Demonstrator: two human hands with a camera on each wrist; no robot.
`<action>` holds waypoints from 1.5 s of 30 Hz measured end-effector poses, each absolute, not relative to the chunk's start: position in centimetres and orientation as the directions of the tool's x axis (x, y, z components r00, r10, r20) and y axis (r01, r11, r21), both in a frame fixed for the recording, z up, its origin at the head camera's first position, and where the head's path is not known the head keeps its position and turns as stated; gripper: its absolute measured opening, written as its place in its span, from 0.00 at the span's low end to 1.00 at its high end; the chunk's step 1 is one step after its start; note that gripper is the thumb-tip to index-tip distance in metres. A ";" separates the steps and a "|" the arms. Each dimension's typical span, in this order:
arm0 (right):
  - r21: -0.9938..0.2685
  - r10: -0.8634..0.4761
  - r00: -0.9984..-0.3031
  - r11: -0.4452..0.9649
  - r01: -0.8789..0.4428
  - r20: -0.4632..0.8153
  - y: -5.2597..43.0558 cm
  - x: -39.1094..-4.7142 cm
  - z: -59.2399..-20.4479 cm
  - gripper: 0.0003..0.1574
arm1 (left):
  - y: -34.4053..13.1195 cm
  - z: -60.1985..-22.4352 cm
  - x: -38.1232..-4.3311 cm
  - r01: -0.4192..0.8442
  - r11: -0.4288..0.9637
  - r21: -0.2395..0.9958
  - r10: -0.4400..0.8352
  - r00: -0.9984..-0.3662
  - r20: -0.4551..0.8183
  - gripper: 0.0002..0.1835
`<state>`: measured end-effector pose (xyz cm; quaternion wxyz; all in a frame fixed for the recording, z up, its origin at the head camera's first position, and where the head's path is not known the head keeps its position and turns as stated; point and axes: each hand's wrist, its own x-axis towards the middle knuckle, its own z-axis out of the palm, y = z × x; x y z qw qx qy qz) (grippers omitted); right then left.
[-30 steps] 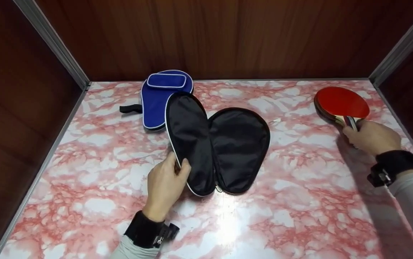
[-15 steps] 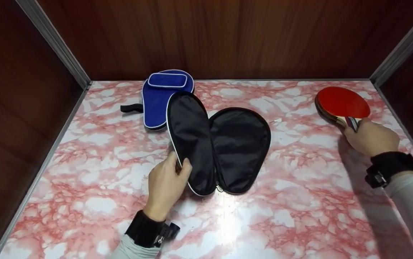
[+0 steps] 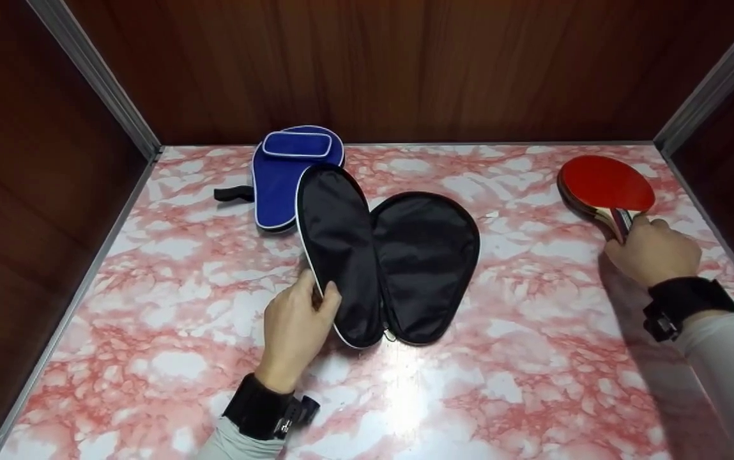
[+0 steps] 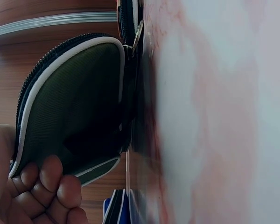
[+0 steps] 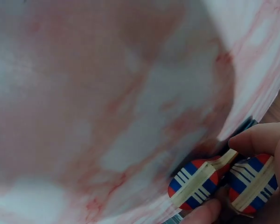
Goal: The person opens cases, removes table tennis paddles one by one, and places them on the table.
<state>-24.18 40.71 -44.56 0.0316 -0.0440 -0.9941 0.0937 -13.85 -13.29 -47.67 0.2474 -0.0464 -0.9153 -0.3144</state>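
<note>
My left hand [image 3: 296,326] pinches the white-edged rim of a raised flap on a paddle case [image 3: 427,268], which lies unzipped with its black lining showing. In the left wrist view the flap's dark outer side [image 4: 74,107] stands up from the table, fingertips curled at its edge. At the right, my right hand [image 3: 654,252] grips the handle of a red table tennis paddle [image 3: 606,182], and a second paddle [image 3: 568,195] shows beneath it. Two striped handle ends [image 5: 193,184] appear side by side in the right wrist view, thumb and finger around them.
A blue paddle case [image 3: 274,191] with white piping and a black strap [image 3: 232,193] lies behind the flap, partly covered by it. Brown wood-grain panels [image 3: 405,70] wall the red-and-white marbled table [image 3: 533,383] at the back and both sides.
My right hand has shifted slightly left and toward me, and the red paddle has moved a little with it. The left hand and the black-lined case stay as they were.
</note>
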 end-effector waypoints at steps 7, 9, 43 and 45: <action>-0.202 0.077 -0.995 0.977 0.063 0.060 41.4 -24.3 -44.8 0.21 | -13.1 -47.5 -13.7 0.246 0.799 0.548 -0.069 -0.868 0.491 0.17; -0.199 0.075 -0.995 0.978 0.061 0.064 41.5 -24.3 -44.8 0.21 | -13.1 -47.5 -13.7 0.250 0.802 0.543 -0.066 -0.865 0.497 0.17; -0.134 0.018 -0.959 0.991 -0.021 0.282 39.4 -22.3 -45.1 0.37 | -12.9 -47.6 -13.6 0.245 0.783 0.572 -0.072 -0.878 0.474 0.16; -0.131 -0.003 -0.955 0.990 -0.044 0.296 38.5 -22.3 -44.9 0.37 | -12.9 -47.6 -13.6 0.242 0.782 0.575 -0.074 -0.879 0.471 0.16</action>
